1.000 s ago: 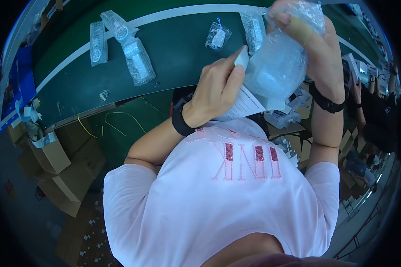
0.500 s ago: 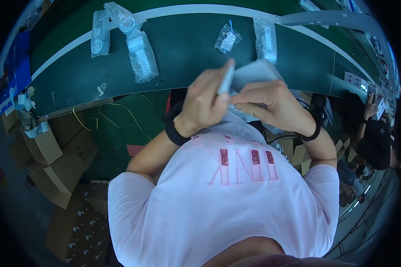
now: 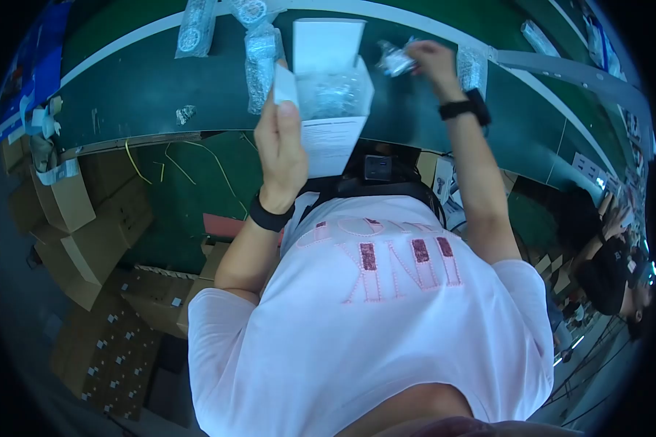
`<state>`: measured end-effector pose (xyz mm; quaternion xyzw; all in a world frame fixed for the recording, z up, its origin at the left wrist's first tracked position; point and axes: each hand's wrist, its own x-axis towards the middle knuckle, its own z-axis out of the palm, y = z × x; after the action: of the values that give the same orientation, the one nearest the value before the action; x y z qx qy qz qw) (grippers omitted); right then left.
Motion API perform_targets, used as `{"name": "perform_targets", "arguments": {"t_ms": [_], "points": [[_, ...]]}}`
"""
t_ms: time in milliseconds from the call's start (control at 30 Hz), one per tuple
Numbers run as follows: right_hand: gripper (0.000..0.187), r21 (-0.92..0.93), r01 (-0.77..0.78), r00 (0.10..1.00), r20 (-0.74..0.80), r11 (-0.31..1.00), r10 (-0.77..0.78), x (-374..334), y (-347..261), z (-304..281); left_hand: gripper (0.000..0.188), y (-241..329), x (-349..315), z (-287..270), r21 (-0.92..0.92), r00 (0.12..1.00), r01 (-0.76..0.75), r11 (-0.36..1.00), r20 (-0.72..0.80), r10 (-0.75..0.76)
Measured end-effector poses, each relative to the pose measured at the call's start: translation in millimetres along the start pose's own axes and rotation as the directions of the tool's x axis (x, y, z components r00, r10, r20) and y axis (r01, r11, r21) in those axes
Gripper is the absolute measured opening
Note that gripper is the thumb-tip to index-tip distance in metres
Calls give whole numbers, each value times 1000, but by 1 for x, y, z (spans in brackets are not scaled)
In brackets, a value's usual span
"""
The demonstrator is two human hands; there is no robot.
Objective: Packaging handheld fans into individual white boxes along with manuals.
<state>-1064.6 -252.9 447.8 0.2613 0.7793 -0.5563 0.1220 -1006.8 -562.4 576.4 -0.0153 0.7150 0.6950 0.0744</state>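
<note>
Since half a second ago, the right hand (image 3: 435, 65) has left the white box (image 3: 329, 142) and reached away to the far right, to the small clear bag (image 3: 393, 60) on the green table (image 3: 222, 98), while the box has shifted left and now shows its open top. The right hand's fingers are bent and closed on the right end of the bag; motion blurs it, so I cannot tell whether it is lifted. The left hand (image 3: 283, 156) grips the box by its left side, thumb pressed on the side flap (image 3: 286, 87). The box is held at the table's near edge, its lid flap (image 3: 329, 45) standing up on the far side, and bubble wrap (image 3: 335, 95) fills the opening. Just left of the box lies a bubble-wrapped package (image 3: 260, 73), with another wrapped package (image 3: 197, 29) farther left. To the right, a third bubble-wrapped piece (image 3: 472, 65) lies beyond the right wrist. Cardboard boxes (image 3: 64, 198) stand at the near left, below the table.
</note>
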Motion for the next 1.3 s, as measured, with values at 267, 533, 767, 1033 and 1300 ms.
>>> {"name": "perform_targets", "arguments": {"t_ms": [267,533,767,1033,1300], "points": [[13,-11,712,697,137,702,-704,-161,-206,-33,58,21,-2,58,-3,978,-85,996,191,84],[18,-328,641,454,891,694,3,-165,-203,-64,58,37,-15,95,-215,900,124,969,435,-19],[24,-141,310,452,892,940,-15,-164,-198,-81,52,31,-18,91,-300,895,136,944,446,12],[83,165,62,903,410,984,-125,-195,-103,-83,47,23,-10,90,-302,866,-2,953,476,152],[54,367,529,744,232,765,-626,-210,-79,-63,45,14,9,76,-101,698,-113,988,700,151]]}}
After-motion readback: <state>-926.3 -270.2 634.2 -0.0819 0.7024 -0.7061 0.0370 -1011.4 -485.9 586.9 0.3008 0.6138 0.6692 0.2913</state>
